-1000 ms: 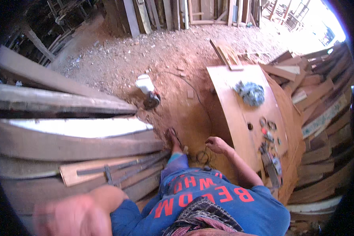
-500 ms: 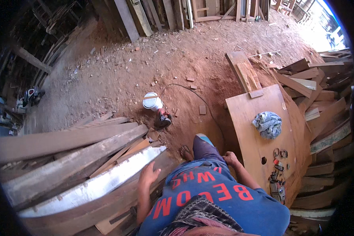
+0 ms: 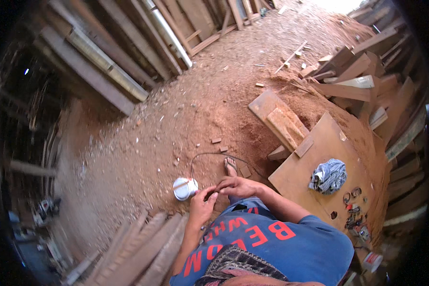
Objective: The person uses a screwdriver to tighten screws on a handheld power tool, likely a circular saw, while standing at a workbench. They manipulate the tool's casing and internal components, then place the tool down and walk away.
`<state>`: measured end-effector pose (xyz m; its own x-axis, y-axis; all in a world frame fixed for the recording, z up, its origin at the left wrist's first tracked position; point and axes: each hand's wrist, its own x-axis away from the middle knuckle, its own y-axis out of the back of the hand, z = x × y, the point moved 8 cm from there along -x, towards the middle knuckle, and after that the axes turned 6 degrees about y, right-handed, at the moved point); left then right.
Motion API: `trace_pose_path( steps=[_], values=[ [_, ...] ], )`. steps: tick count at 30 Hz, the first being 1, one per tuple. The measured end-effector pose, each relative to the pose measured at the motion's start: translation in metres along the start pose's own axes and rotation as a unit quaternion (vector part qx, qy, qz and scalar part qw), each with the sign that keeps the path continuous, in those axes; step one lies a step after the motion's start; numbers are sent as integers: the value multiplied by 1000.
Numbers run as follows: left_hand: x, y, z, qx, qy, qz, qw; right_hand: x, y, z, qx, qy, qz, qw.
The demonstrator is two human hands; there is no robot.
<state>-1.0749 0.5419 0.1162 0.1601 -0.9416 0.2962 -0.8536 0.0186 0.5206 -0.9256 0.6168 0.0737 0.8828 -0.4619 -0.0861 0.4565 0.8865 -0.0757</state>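
Observation:
My left hand (image 3: 203, 199) and my right hand (image 3: 239, 187) meet in front of my shirt, fingers bent and pressed together. Between the fingertips is something small and dark brown that I cannot make out. Just left of my left hand stands a white bucket (image 3: 180, 192) with a thin strip of wood lying across its top. A dark cable (image 3: 209, 153) curves over the ground beyond my hands. One sandalled foot (image 3: 230, 166) shows past my right hand.
To the right is a wooden board table (image 3: 314, 167) with a bundled blue-grey cloth (image 3: 328, 176) and small tools (image 3: 355, 217). A plank (image 3: 279, 119) adjoins its far end. Scrap wood (image 3: 348, 86) is heaped at right; boards (image 3: 152, 248) lie at lower left. Tall planks (image 3: 109, 59) lean at the back.
Both hands, which were apart at my sides, have come together in front of me. My view has turned, and the stacked boards at left have slid lower. The red power tool beside the bucket no longer shows.

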Motion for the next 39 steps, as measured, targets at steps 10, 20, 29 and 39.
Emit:
trace_pose_path(
  steps=[10, 20, 29, 39],
  values=[
    [-168, 46, -91, 229, 46, 70, 970, -89, 149, 88, -13, -6, 33, 999],
    [-320, 37, -160, 160, -61, 159, 972, -117, 247, 101, -4, -28, -123, 992],
    [-502, 104, -199, 85, -219, 36, 971, -265, 353, 107, 87, -113, -171, 975],
    [-697, 182, -229, 37, -248, -41, 967, -446, 498, 123, 191, -157, -168, 954]
  ],
)
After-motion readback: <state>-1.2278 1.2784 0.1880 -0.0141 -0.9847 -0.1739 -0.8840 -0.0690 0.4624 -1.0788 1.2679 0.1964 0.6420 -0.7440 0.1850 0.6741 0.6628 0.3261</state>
